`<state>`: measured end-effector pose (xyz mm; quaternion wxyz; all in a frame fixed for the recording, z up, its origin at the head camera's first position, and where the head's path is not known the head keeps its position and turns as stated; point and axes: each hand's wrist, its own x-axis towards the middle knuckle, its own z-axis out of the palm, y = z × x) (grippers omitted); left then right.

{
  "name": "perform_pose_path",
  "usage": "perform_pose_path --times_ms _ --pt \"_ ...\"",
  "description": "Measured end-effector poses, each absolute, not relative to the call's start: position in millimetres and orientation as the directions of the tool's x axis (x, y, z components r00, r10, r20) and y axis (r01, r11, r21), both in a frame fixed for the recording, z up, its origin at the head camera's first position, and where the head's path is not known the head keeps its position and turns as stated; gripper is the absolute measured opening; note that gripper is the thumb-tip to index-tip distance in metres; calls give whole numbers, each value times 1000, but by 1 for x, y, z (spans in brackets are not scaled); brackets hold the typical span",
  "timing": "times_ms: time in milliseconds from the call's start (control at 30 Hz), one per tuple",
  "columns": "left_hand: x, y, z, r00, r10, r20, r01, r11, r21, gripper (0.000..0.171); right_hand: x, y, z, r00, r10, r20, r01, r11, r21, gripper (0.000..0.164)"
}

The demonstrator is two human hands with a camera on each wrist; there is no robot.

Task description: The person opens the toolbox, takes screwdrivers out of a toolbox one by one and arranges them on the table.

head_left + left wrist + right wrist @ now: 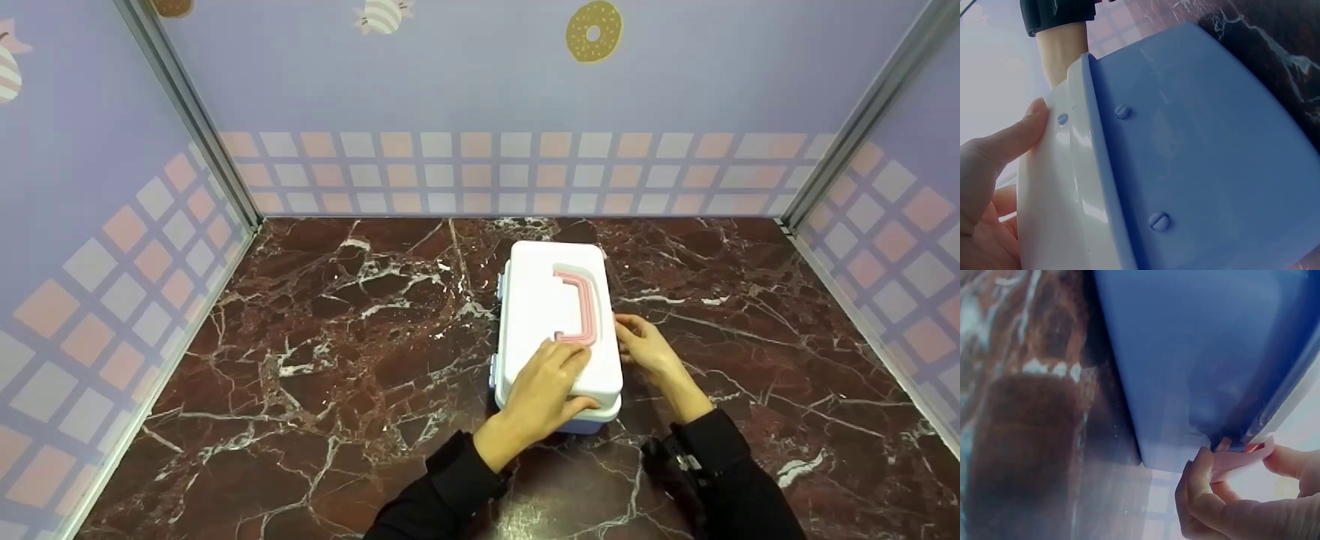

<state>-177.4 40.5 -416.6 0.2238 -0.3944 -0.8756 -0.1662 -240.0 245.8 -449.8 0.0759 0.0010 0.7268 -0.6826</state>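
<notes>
A storage box with a white lid (536, 300) and a blue body (1202, 140) stands on the marble-patterned table, its lid down. A pink carrying handle (585, 307) lies flat in the lid's recess. My left hand (544, 386) rests on the near part of the lid, below the handle, with the thumb (1022, 132) against the lid's near end. At the box's right side, my right hand (645, 349) pinches a pink latch (1235, 460) between thumb and fingers. The latch stands partly away from the blue wall in the right wrist view.
Blue hinges (493, 367) show along the box's left side. The dark red marbled table (337, 375) spreads around the box. Purple panels (480, 90) with pink and white squares enclose it at the back and both sides.
</notes>
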Motion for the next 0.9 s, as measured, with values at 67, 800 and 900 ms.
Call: perform_pose_path --times_ms 67,800,900 --pt "-177 41 -417 -585 618 526 767 632 111 67 -238 245 -449 -985 -123 -120 114 54 -992 46" --pt "-179 38 -414 -612 560 558 768 590 250 67 -224 257 -448 -986 164 38 18 327 -945 35" --pt "-179 36 -412 -606 534 589 776 561 290 67 -219 252 -441 -985 162 54 0 313 -950 33"
